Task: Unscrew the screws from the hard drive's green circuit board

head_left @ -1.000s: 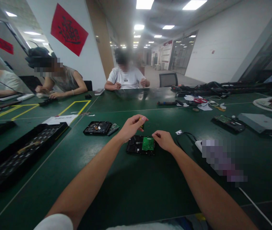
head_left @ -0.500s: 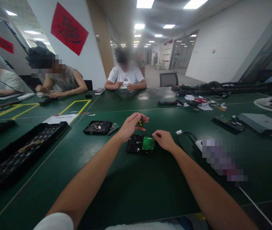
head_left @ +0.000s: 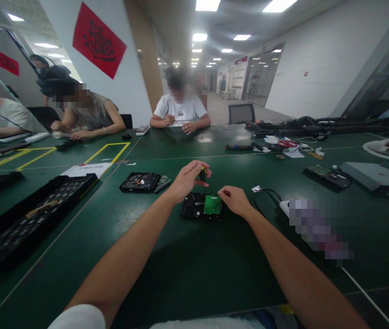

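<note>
Drive (head_left: 201,207) near the worktop's (head_left: 187,274) middle looks stiff, heavy; hold its edges, off the board. Left hand (head_left: 187,181) pinches a screwdriver (head_left: 203,173); right hand (head_left: 234,200), fingers curled, rests at its far right corner.

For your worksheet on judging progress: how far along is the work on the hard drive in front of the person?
Done: a second hard drive lies opened to the left, its circuit board off beside it. In hand: the left hand grips a screwdriver above the hard drive; the right hand steadies its edge. Left: the green circuit board is still mounted.
</note>
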Motion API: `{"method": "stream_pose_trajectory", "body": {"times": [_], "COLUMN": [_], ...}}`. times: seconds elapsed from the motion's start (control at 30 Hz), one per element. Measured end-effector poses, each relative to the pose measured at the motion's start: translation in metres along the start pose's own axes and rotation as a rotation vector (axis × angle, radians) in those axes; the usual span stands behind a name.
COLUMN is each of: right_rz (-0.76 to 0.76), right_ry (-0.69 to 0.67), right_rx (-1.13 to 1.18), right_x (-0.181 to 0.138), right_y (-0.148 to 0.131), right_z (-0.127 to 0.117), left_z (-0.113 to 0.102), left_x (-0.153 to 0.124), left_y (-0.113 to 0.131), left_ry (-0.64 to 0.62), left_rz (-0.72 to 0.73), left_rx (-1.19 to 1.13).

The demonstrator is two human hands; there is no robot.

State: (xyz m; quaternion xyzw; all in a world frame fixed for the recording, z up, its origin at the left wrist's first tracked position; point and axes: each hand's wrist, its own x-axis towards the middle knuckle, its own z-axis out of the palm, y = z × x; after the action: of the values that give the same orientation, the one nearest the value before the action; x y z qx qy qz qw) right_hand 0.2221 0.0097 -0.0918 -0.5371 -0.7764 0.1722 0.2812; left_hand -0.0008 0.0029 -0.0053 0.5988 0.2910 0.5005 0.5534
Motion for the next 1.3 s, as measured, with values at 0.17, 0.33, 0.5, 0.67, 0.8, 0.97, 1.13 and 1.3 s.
{"method": "stream_pose_trajectory", "body": {"times": [0.17,0.33,0.5,0.67,0.8,0.97,1.13,1.3], "right_rz": [0.0,-0.011,-0.015,-0.007,-0.009,-0.007,-0.009,-0.006], "right_ry": [-0.002,0.001,0.01,0.001,-0.002,0.001,0.001,-0.004], "right_rx": [0.0,-0.005,-0.012,-0.015,-0.019,-0.027,-0.029,-0.027], "right_x": [0.0,0.0,0.001,0.0,0.0,0.001,0.0,0.0], "right_y": [0.002,0.002,0.001,-0.001,-0.002,0.0,0.001,-0.001], "right_z": [0.0,-0.001,0.0,-0.001,-0.003,-0.002,-0.001,-0.002], "left_z": [0.001,-0.001,-0.001,-0.001,-0.002,-0.001,0.0,-0.001], "left_x": [0.001,0.003,0.003,0.004,0.004,0.005,0.005,0.004], "left_y": [0.0,-0.003,-0.006,-0.008,-0.008,-0.009,-0.011,-0.009], "left_ry": [0.042,0.087,0.091,0.1,0.088,0.109,0.113,0.102], "left_rz": [0.032,0.074,0.09,0.102,0.096,0.122,0.137,0.118], "left_rx": [0.053,0.112,0.138,0.145,0.152,0.212,0.219,0.201]}}
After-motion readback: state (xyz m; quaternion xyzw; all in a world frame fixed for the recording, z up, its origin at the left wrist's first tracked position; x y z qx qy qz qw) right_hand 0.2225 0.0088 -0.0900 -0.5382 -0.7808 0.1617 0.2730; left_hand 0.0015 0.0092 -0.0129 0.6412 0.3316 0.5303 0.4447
